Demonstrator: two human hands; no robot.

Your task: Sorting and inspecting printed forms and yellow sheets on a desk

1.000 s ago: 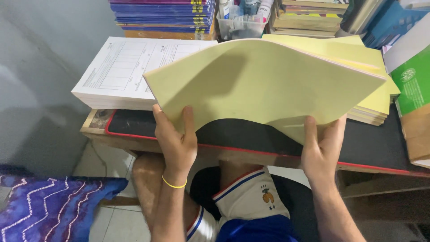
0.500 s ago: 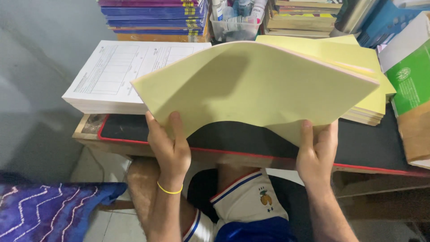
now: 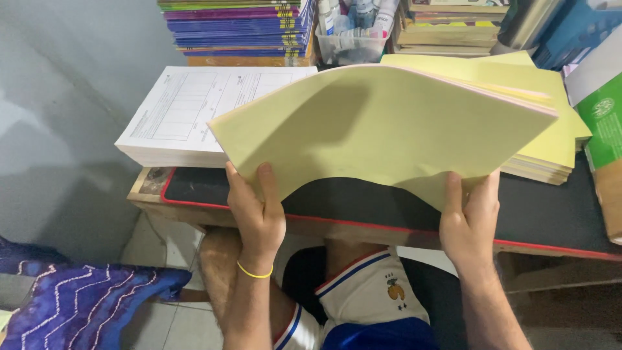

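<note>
1. Yellow band on your left wrist; left hand (image 3: 257, 210) pinches the near-left edge of the yellow paper sheaf (image 3: 382, 126), thumb on top
2. Right hand (image 3: 468, 217) clamps the sheaf's near-right edge, fingers closed on it
3. Sheaf arches up above the black mat w/ red trim (image 3: 551, 217), mid-desk
4. Behind left: white form stack (image 3: 188, 110); behind right: yellow paper pile (image 3: 551, 146); far back: book stacks (image 3: 240, 29)

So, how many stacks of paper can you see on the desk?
2. The white printed stack lies at the left of the desk. The yellow stack lies at the right, partly hidden behind the held yellow bundle.
</note>
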